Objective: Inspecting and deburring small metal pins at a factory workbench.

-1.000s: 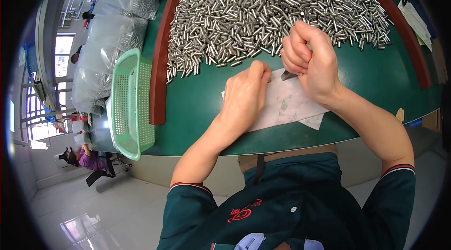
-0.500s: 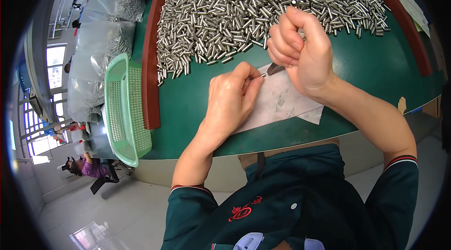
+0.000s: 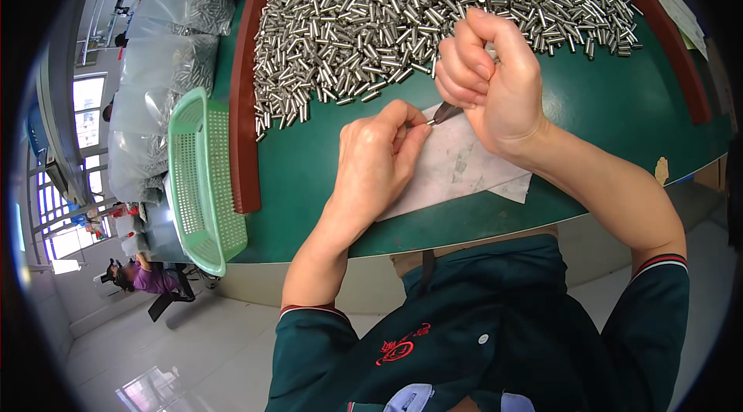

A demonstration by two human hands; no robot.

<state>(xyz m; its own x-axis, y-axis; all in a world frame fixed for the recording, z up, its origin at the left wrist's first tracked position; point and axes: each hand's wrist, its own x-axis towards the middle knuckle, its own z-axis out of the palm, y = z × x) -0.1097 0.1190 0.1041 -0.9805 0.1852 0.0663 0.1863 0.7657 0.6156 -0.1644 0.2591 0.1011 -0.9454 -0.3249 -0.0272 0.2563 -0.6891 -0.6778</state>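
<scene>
Between thumb and forefinger, my left hand (image 3: 375,150) pinches a small shiny metal pin (image 3: 430,122), only its end showing. My right hand (image 3: 499,83) is a fist around a slim hand tool with a dark pointed tip (image 3: 444,112); its exact kind is hidden by my fingers. The tip meets or nearly meets the pin's end; I cannot tell if they touch. Both hands are over a pale, stained sheet (image 3: 445,172) on the green tabletop (image 3: 325,230). Just beyond them spreads a large heap of similar metal pins (image 3: 371,21).
Dark red rails (image 3: 246,118) border the heap at left and right. Beside the left rail stands a green plastic basket (image 3: 200,180), with clear bags of pins (image 3: 193,63) behind it. Papers (image 3: 677,13) lie at the far right. A person (image 3: 147,279) sits in the left background.
My right hand has shifted slightly left, and the tool's tip has come closer to the pin. The left hand keeps its pinch and has barely moved.
</scene>
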